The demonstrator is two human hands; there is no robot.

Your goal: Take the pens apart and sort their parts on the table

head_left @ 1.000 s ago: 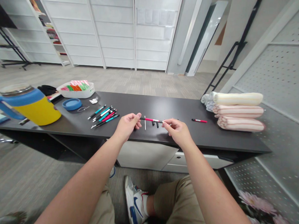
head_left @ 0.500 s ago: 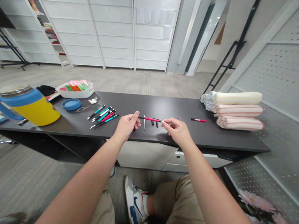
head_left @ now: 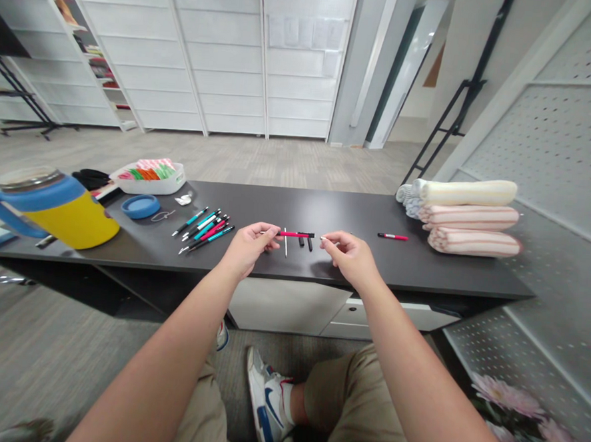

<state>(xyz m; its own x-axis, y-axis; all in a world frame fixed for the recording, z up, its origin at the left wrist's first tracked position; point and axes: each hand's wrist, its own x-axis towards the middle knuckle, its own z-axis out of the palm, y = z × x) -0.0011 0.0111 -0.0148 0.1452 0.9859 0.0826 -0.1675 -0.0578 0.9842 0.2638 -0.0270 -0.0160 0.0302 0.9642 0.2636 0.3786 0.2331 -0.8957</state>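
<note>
Between thumb and fingers, my left hand (head_left: 250, 246) holds a red pen barrel (head_left: 295, 234) with a black end pointing right. My right hand (head_left: 346, 252) is pinched just right of that end, with a tiny pale piece at its fingertips, too small to name. A narrow gap separates the piece from the barrel. Below the barrel, a thin white refill (head_left: 285, 243) and two short black pen parts (head_left: 301, 241) lie on the dark desk (head_left: 293, 264). Farther right lies a short red and black pen part (head_left: 393, 237).
Left of my hands lie several teal, red and black pens (head_left: 205, 229). Beyond them are a blue lid (head_left: 141, 205), a white basket (head_left: 152, 185) of colourful packets, and a yellow and blue mug (head_left: 70, 210). Rolled towels (head_left: 470, 218) are stacked at the right.
The right hand has come away from the pen's right end, leaving a gap. My left hand has shifted slightly left and down, its grip now nearer the red section.
</note>
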